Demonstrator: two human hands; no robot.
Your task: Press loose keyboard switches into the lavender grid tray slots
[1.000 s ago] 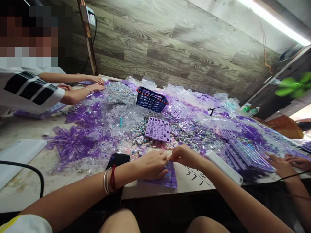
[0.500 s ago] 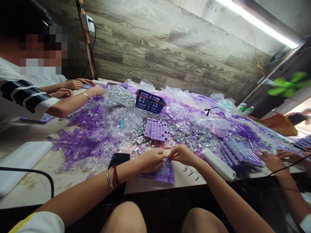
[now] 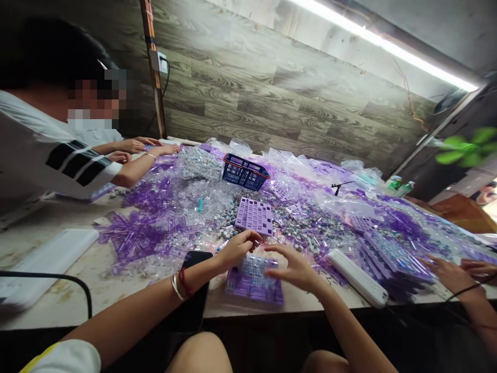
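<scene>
Thumb and fingers of your right hand (image 3: pixel 297 269) stand parted, grasping nothing visible; your left hand (image 3: pixel 235 252) curls, and whether it pinches a small part can't be told. Under your 2 hands, the purple case (image 3: pixel 253 295) lies flat near the front edge of the table (image 3: pixel 216 303), right of the phone (image 3: pixel 199 258). A careless wrist could probably nudge it off; brushing the loose parts (image 3: pixel 318 225) beyond might scatter them.

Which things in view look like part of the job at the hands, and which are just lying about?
Likely part of the job:
- purple case, near left hand and right hand
- light-purple grid plate
- small loose parts

Probably just lying about:
- black phone
- white bar
- bottles
</scene>
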